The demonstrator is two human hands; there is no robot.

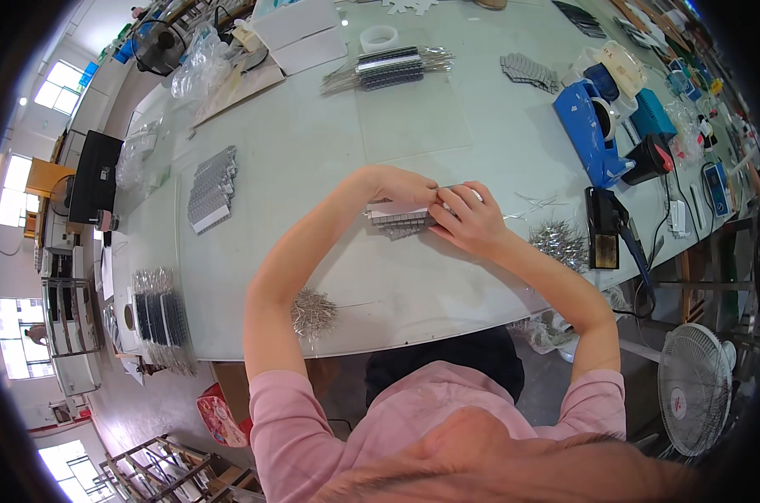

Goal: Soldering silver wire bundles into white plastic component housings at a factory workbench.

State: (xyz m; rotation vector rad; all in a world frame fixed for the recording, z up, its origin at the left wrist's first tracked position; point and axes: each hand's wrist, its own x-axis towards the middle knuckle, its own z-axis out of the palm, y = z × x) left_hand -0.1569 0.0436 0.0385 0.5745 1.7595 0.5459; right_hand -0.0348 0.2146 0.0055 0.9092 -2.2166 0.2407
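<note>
On the table in front of me lies a stack of grey segmented strips (401, 222) with a white band along its top. My left hand (401, 186) is closed at its far edge, thumb and fingers pressed together near the middle. My right hand (468, 220) wraps over its right end with curled fingers, touching my left fingertips. Whatever small part lies between the fingertips is hidden. Right of my right hand are loose thin wires (541, 204) and a pile of silver wire pieces (558, 241). Another wire pile (315, 313) lies by my left forearm.
Grey strip stacks lie at left (211, 191) and far right (529, 72). Dark components with wire leads sit in a far bundle (388, 69) and a left bundle (159, 318). A blue tape dispenser (584, 130), a black holder (603, 230) and a fan (692, 390) are at right.
</note>
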